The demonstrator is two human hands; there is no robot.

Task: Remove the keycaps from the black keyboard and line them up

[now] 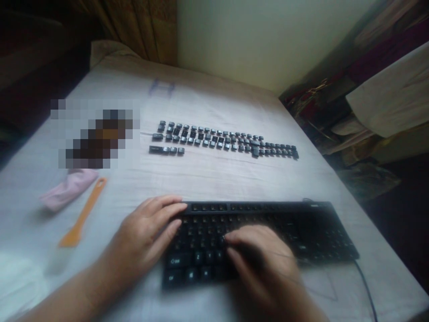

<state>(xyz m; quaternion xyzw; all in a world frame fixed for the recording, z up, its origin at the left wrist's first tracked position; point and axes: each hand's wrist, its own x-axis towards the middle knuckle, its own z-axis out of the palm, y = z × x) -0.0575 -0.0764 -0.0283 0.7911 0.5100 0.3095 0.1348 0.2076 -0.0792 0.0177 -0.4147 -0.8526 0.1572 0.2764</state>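
A black computer keyboard [275,208] lies in front of me, many of its key positions bare. Keycaps marked with letters remain at its lower left. My left hand [147,228] rests on the keyboard's left end, fingers stretched out over the upper corner and edge. Above the lower key rows, my right hand [264,255] is closed in a pinch, blurred by motion. A dark shape and thin wire-like lines show by its palm; what the fingers hold is too blurred to name. Behind the keyboard, loose black keycaps [208,138] lie in rows on the pale sheet [217,179].
At left lie an orange-handled brush [87,210] and a folded pink cloth [70,188], with a pixelated area beyond them. A cable [367,281] runs from the keyboard's right side toward me. A wall [234,44] and a curtain [144,27] stand behind the sheet-covered surface.
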